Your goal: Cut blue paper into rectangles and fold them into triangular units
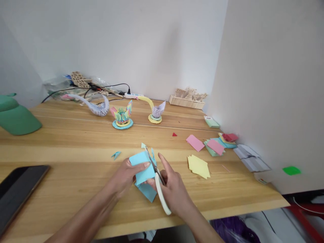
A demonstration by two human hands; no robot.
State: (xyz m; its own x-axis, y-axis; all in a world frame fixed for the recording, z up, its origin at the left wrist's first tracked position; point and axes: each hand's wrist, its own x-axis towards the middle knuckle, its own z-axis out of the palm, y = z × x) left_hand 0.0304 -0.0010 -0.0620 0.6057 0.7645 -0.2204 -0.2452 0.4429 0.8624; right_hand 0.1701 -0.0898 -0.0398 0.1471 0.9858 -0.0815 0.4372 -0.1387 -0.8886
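My left hand [130,172] pinches a sheet of blue paper [142,162], its thumb lying on top. In my right hand [173,184] is a pair of scissors with white handles [161,195]; the blades run along the right edge of the blue paper, and the index finger stretches forward. A narrow blue offcut [153,155] stands up beside the blades. Under my hands another blue sheet [146,191] lies on the table. A small folded blue piece [116,155] rests to the left, and a pale green scrap [143,145] sits just beyond the scissor tips.
Yellow sheets [198,166], a pink sheet [195,142] and mixed paper stacks [214,147] lie to the right. Folded-paper swans [97,108] stand at the back with a colourful paper piece [122,117]. A phone [20,192] and a green cap [17,116] are at the left.
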